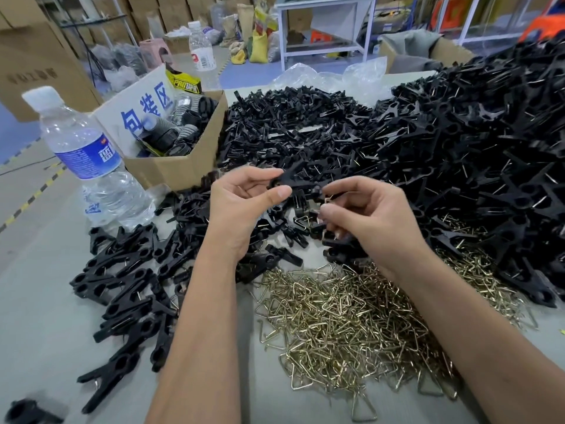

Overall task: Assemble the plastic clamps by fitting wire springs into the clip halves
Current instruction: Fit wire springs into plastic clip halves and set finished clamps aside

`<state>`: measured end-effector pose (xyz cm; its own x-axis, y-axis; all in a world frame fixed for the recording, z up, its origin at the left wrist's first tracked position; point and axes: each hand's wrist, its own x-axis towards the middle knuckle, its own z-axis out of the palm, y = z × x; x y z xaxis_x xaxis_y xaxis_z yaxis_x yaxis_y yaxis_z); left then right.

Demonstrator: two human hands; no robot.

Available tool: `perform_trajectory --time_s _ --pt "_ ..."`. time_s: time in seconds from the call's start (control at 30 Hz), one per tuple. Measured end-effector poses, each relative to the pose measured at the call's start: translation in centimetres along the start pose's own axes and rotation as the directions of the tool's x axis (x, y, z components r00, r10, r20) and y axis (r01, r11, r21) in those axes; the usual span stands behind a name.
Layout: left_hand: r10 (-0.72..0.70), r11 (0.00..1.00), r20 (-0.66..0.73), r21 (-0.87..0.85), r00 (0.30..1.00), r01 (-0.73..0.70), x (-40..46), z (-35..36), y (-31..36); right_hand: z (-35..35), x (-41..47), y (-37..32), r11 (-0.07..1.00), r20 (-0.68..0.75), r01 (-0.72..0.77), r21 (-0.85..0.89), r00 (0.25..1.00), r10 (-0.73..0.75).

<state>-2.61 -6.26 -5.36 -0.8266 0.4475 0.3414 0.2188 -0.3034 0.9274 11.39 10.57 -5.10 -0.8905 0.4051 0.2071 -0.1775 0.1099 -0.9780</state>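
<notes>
Warehouse clutter fills the far background: stacked cardboard cartons, sacks on the floor and a white metal bench point(325, 29). Nearer, a pale grey surface point(39, 341) carries the work. Black plastic clip halves point(293, 130) lie in a wide heap across the far middle, and a much taller mound of black clamps with wire showing point(495, 142) rises on the right. A spread of brass-coloured wire springs point(345, 319), bent into triangles, covers the near middle, just in front of the wrists. More black clamps point(128, 289) lie scattered on the near left.

At the centre, the left hand point(241, 206) pinches a black clip piece point(298, 182) between thumb and fingers, held above the heap. The right hand point(370, 212) has its fingers curled round the other end of that piece and, it seems, a wire spring point(327, 199) at the fingertips; how the spring sits in the clip cannot be told. Both forearms reach in from the near edge.

On the left stands a clear water bottle point(88, 160) with a blue label and white cap, upright on the surface. Just beside it, farther back, an open cardboard box point(183, 160) holds dark ribbed parts, with a white card bearing blue characters point(143, 108) leaning in it. A second water bottle point(201, 50) stands beyond the box. Crumpled clear plastic bags point(336, 76) lie at the far edge of the heap.
</notes>
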Motion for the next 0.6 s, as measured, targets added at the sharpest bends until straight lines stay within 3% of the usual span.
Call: perform_trajectory --time_s 0.1,0.3,0.5,0.6 --pt "-0.016 0.999 0.039 0.047 0.999 0.015 0.0 0.3 -0.2 -0.4 0.3 0.3 0.995 -0.076 -0.027 0.099 0.997 0.034" --pt "-0.031 0.999 0.073 0.022 0.997 0.029 -0.2 0.5 0.0 -0.7 0.3 0.6 0.999 -0.058 -0.021 0.035 0.998 0.023" --pt "-0.04 0.983 -0.112 -0.184 0.993 0.018 0.1 -0.6 0.4 0.5 -0.6 -0.5 0.996 0.302 0.035 -0.076 0.953 -0.01" --pt "-0.038 0.977 -0.137 -0.213 0.99 0.008 0.1 -0.9 0.5 1.0 -0.8 -1.3 0.907 0.422 0.182 -0.379 0.906 -0.005"
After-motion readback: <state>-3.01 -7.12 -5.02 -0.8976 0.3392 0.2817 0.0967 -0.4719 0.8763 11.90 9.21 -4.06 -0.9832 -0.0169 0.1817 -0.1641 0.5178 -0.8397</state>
